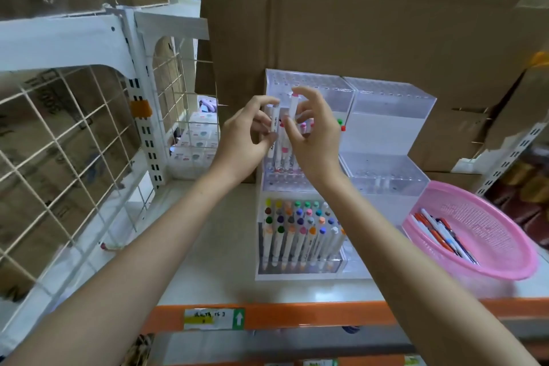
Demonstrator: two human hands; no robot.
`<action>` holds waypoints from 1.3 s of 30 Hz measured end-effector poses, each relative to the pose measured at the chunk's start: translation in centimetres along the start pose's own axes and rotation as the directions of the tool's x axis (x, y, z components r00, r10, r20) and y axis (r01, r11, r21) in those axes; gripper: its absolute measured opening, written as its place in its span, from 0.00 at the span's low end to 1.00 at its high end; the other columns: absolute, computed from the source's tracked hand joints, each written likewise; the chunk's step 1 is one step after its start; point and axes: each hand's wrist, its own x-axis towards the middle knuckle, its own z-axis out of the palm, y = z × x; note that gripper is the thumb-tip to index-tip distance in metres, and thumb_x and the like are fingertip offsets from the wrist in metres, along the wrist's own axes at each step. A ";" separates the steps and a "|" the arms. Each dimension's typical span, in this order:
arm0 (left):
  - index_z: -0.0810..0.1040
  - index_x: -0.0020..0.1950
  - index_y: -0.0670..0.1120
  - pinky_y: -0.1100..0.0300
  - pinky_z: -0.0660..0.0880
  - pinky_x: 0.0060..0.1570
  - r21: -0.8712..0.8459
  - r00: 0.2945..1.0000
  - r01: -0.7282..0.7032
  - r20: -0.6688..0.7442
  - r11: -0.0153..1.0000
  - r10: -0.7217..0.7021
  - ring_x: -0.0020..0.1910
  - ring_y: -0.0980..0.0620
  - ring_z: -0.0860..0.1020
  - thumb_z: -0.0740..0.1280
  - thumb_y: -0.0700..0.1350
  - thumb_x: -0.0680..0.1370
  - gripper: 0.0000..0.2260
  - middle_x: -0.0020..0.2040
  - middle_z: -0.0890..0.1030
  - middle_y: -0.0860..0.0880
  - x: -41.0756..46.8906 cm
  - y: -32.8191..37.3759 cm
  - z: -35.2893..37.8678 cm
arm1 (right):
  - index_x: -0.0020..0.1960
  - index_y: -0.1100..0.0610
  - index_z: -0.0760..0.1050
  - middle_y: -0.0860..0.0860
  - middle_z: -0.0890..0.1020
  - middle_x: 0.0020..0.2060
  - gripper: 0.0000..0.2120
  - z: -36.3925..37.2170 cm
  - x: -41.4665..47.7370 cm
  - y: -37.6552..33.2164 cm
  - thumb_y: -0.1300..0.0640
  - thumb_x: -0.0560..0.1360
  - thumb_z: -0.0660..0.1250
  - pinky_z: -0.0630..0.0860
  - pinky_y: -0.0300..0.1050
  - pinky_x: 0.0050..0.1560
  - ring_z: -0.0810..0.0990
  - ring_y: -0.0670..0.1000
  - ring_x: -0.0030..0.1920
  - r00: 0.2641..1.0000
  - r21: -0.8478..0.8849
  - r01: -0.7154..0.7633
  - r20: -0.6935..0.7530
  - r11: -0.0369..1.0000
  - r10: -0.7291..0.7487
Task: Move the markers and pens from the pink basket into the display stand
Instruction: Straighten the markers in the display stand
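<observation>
Now both hands are up over the middle tier of the clear display stand (310, 84). The left hand (246, 135) has its fingers curled round a white marker (273, 124), gripping it just above that tier. The right hand (318, 140) pinches a pink-capped marker (294, 104) upright, right beside the first. Down in the stand's front tier sits a packed row of coloured markers (300, 235), caps up. Just right of the stand lies the pink basket (493, 269), with a bundle of pens (442, 235) inside. Touching the stand's right side is a second clear stand (392, 116); cardboard boxes (356, 33) rise behind it.
</observation>
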 end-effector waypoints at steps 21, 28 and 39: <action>0.70 0.59 0.61 0.74 0.73 0.41 0.024 0.998 0.022 0.064 0.999 -0.023 0.41 0.58 0.78 0.71 0.35 0.73 0.25 0.43 0.78 0.47 -0.9 -0.7 0.2 | 0.61 0.56 0.74 0.53 0.78 0.40 0.19 0.5 -1.2 0.3 0.65 0.72 0.72 0.78 0.47 0.44 0.78 0.48 0.39 0.998 -0.005 -0.040 0.048 0.999 0.040; 0.69 0.60 0.61 0.74 0.73 0.42 0.023 0.997 0.004 0.077 1.000 -0.005 0.43 0.58 0.79 0.71 0.35 0.73 0.25 0.44 0.78 0.47 -0.9 -0.9 0.1 | 0.61 0.56 0.73 0.52 0.78 0.39 0.19 0.3 -1.2 0.3 0.65 0.73 0.72 0.78 0.45 0.43 0.78 0.49 0.39 0.998 0.000 -0.032 0.061 0.999 0.032; 0.72 0.62 0.49 0.73 0.75 0.40 0.086 0.992 -0.041 0.121 0.995 0.031 0.44 0.60 0.78 0.72 0.36 0.72 0.22 0.43 0.77 0.50 -1.4 -1.1 0.1 | 0.63 0.55 0.72 0.49 0.76 0.43 0.20 -0.2 -1.6 0.3 0.62 0.73 0.72 0.75 0.31 0.40 0.77 0.44 0.40 0.995 0.029 -0.076 0.059 0.997 0.075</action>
